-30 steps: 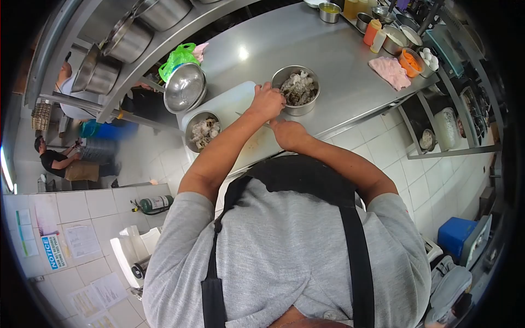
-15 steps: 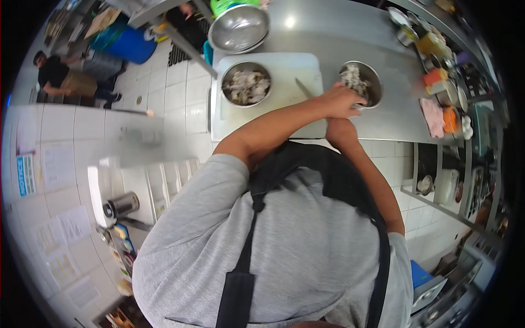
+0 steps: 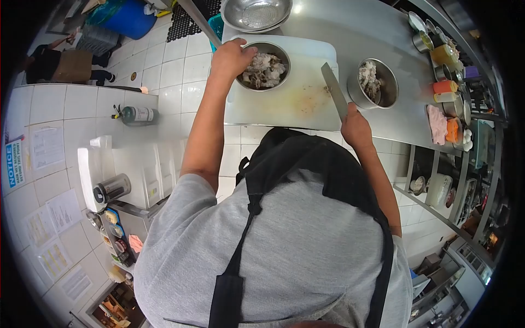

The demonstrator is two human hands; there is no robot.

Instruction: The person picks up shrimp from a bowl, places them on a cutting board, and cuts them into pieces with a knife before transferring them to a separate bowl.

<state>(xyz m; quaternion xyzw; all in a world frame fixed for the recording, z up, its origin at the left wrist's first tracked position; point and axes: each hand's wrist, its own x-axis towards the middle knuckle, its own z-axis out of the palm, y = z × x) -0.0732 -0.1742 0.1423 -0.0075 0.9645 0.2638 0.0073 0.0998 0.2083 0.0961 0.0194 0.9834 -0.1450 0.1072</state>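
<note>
Bright overhead light, fisheye-warped edges, perhaps slight blur.

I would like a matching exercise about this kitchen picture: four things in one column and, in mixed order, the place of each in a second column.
Things
1. knife
2. cutting board
3. empty steel bowl
4. pink cloth

Places
A. beyond the board, farther from the person
B. in the right hand
C. beside the orange container
D. under the filled bowl that the left hand reaches into

Pairs: 1-B, 2-D, 3-A, 4-C
</note>
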